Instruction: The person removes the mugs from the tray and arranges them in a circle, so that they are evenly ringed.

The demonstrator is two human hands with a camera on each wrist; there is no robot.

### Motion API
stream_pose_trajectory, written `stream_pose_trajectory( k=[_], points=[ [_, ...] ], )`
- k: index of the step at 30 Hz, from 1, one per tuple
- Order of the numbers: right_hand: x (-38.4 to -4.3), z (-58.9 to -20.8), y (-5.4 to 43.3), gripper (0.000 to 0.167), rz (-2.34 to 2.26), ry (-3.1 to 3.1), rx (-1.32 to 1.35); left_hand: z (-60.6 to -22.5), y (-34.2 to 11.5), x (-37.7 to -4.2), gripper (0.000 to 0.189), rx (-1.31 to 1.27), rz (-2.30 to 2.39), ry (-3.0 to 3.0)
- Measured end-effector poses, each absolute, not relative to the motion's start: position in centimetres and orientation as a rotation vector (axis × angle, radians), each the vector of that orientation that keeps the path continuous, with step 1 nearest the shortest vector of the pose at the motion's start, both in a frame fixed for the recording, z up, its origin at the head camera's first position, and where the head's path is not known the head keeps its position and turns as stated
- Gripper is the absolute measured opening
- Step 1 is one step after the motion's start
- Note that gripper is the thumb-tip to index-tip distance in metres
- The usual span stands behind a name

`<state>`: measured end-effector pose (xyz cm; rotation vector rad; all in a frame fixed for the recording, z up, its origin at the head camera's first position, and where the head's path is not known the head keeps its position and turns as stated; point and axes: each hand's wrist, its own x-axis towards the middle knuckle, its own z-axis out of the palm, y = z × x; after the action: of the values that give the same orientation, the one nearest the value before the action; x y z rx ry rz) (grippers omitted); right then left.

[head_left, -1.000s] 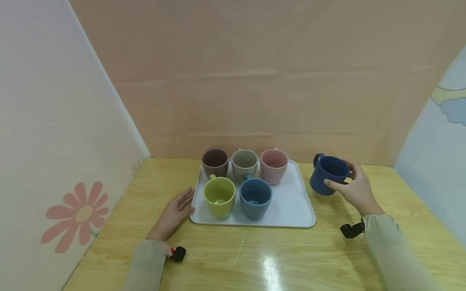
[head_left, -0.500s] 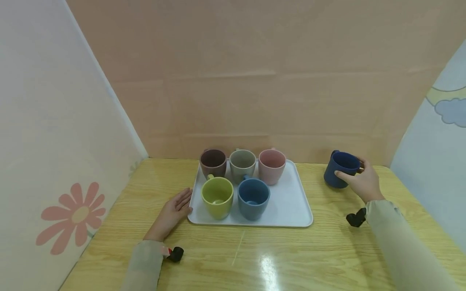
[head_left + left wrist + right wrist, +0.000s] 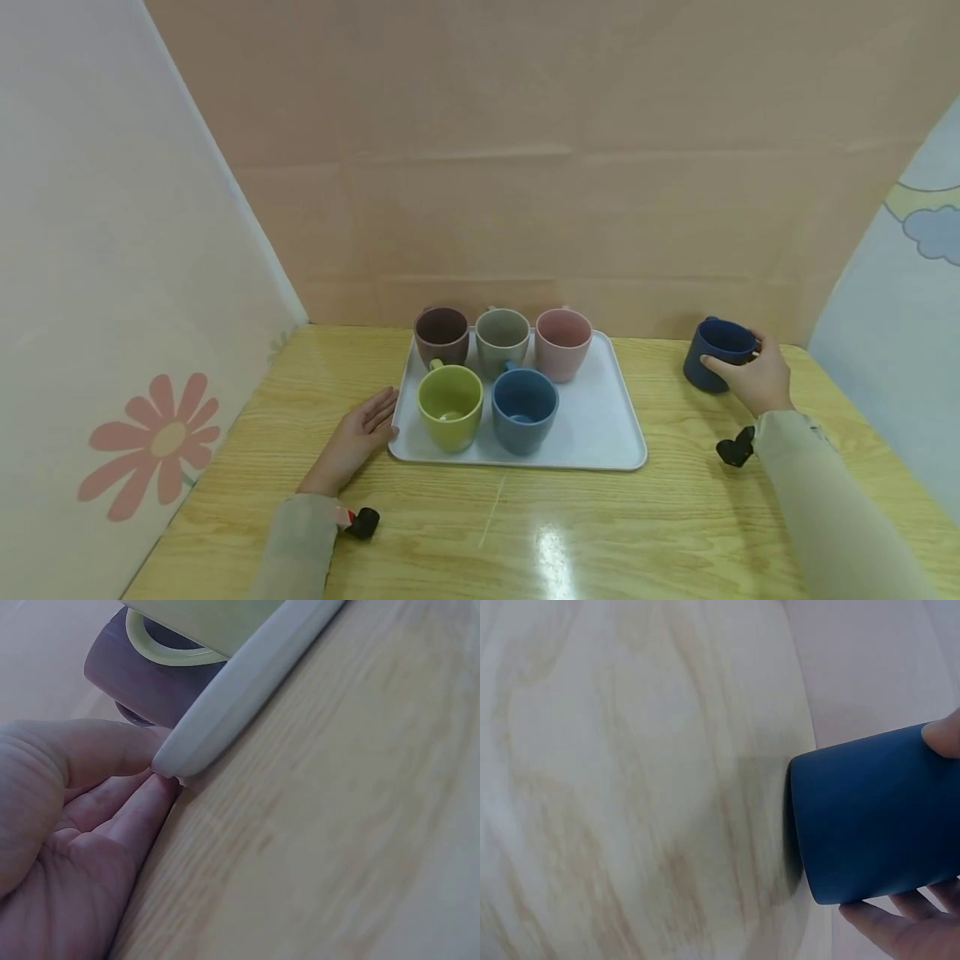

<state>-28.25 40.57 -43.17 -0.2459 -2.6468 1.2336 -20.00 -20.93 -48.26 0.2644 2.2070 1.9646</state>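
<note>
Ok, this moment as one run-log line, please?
left hand: touches white rectangular tray | right hand: grips navy cylindrical mug, right of tray | tray: bears five coloured cups

A white tray (image 3: 596, 429) lies on the yellowish wood-grained table (image 3: 630, 533).

A tan, paper-like sheet (image 3: 525, 100) fills the back, crossed by horizontal creases; to its left, a whitish wall (image 3: 97, 208) bears 1 large pink flower (image 3: 168, 439) with a yellowish centre, plus 1 fainter greenish motif (image 3: 278, 344) near the far corner; to its right, a pale bluish wall (image 3: 900, 367) shows a blue-grey cloud (image 3: 937, 233) below a yellow band (image 3: 926, 198); the tabletop (image 3: 427, 533) is yellowish grained wood, with 1 bright reflection (image 3: 553, 558) on its near part.
</note>
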Motion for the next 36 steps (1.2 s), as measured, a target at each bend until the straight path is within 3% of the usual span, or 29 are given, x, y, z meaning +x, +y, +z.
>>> stream_pose_trajectory(
  k=[25,36],
  points=[
    [-27.1,-43.1,41.0,0.104,1.153,-2.675,-0.176,-48.3,-21.0,-19.9,0.071,0.224,1.946,2.221],
    [-25.1,-40.5,34.8,0.062,0.979,-2.395,-0.034,-48.4,-21.0,-20.0,0.071,0.264,1.970,2.212]
  ],
)
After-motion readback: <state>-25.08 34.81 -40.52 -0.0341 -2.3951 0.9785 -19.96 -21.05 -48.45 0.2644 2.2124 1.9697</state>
